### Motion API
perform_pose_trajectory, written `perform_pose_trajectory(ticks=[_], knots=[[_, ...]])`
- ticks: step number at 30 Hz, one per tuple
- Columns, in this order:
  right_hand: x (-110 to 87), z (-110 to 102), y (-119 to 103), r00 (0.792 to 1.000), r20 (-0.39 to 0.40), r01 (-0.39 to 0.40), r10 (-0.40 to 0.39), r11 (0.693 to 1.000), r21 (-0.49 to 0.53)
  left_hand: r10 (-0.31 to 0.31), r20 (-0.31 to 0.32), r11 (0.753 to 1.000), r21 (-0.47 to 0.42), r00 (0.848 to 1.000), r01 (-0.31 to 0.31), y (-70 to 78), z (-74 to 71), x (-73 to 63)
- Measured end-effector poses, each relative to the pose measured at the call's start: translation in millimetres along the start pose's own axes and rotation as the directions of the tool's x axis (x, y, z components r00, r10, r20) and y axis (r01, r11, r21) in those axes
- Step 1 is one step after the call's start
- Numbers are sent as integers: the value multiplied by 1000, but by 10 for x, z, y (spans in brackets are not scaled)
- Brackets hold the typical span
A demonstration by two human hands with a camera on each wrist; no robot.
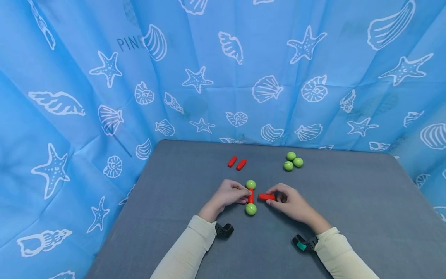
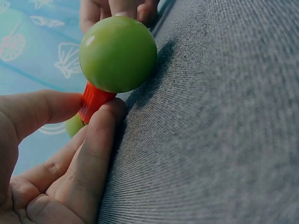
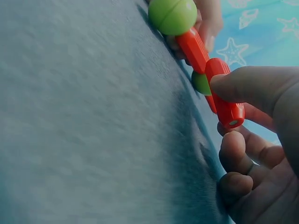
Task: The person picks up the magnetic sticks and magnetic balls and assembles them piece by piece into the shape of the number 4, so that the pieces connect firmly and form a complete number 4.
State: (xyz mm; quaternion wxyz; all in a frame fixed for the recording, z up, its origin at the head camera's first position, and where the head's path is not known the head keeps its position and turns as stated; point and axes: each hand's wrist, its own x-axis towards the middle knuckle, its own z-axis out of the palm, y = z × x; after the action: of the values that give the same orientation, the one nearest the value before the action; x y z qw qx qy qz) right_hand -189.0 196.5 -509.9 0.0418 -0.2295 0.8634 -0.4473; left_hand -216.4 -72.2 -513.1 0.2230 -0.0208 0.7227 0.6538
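Observation:
My left hand (image 1: 227,195) pinches a red rod (image 1: 251,197) between thumb and fingers, low over the grey table. A green ball (image 1: 251,184) sits at the rod's far end and another green ball (image 1: 251,209) at its near end. To the right, my right hand (image 1: 292,203) pinches a second red rod (image 1: 266,197) by thumb and fingertips, pointing sideways at the middle of the first one. A small gap parts the two rods in the head view. In the right wrist view, the second rod (image 3: 225,95) shows a small pale disc in its end.
Two loose red rods (image 1: 232,161) lie side by side further back on the grey table (image 1: 174,193). Three green balls (image 1: 297,162) form a cluster at the back right. A blue shell-print curtain (image 1: 216,104) hangs behind the table and along its sides.

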Motion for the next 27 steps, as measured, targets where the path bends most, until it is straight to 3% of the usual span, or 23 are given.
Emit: perform_pose_trajectory(ticks=[17,27], knots=[[-135,57,-92,996,92,8,-16,996,88,2,6,1000,10,1000,-2,3,-3,1],[-149,63,-78,994,91,48,-57,994,101,17,13,999,29,1000,-17,21,17,-37]])
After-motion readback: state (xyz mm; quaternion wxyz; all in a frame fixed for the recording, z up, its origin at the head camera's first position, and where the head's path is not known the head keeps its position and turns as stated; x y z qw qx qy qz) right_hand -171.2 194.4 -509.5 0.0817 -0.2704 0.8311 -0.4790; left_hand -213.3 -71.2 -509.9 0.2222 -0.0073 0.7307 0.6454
